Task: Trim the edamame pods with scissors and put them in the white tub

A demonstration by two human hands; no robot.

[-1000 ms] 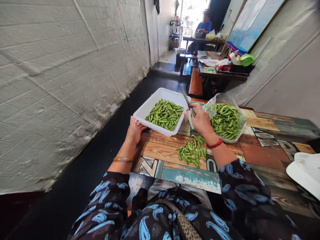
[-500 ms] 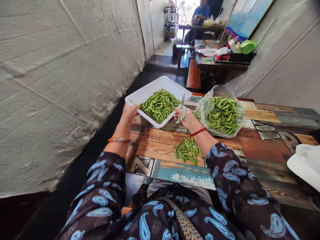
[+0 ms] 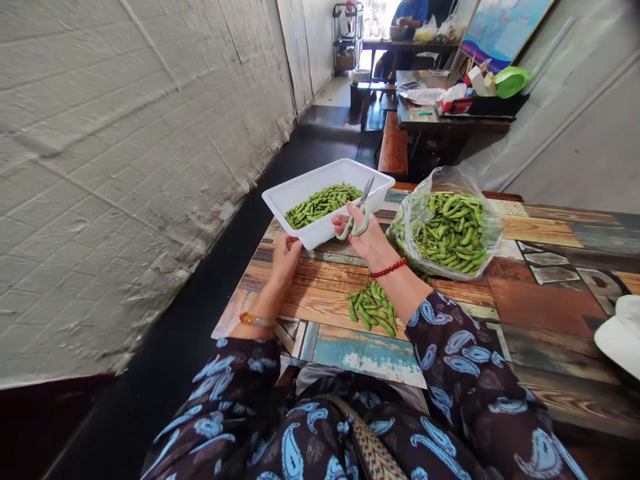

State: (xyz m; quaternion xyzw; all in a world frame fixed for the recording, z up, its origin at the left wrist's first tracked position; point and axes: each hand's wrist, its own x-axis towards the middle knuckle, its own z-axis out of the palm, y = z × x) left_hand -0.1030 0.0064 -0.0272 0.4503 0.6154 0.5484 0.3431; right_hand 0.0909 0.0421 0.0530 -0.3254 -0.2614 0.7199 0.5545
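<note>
A white plastic tray (image 3: 280, 195) with green soybean pods (image 3: 325, 202) in it rests at the far left edge of the table. My left hand (image 3: 286, 259) is at the tray's near corner, fingers drawn together; whether they grip anything is hidden. My right hand (image 3: 364, 233) is closed on scissors (image 3: 367, 193) with pale green handles, blades pointing up and away, in front of the tray's right side. Below my right wrist lies a small pile of pods (image 3: 371, 308) on the table. A clear plastic bag (image 3: 407, 223) full of pods (image 3: 453, 230) stands right of the tray.
The patchwork wooden table (image 3: 535, 300) reaches right, where a white object (image 3: 620, 337) lies. Ahead are a bench (image 3: 393, 143) and another table with a black tray (image 3: 500, 105) and a green bowl (image 3: 511, 82). A person in blue (image 3: 411, 12) sits beyond. A wall (image 3: 125, 167) runs along the left.
The tray has come down and shifted slightly right. My left hand has moved off its rim, lower and to the right. The scissors have tilted, still in my right hand.
</note>
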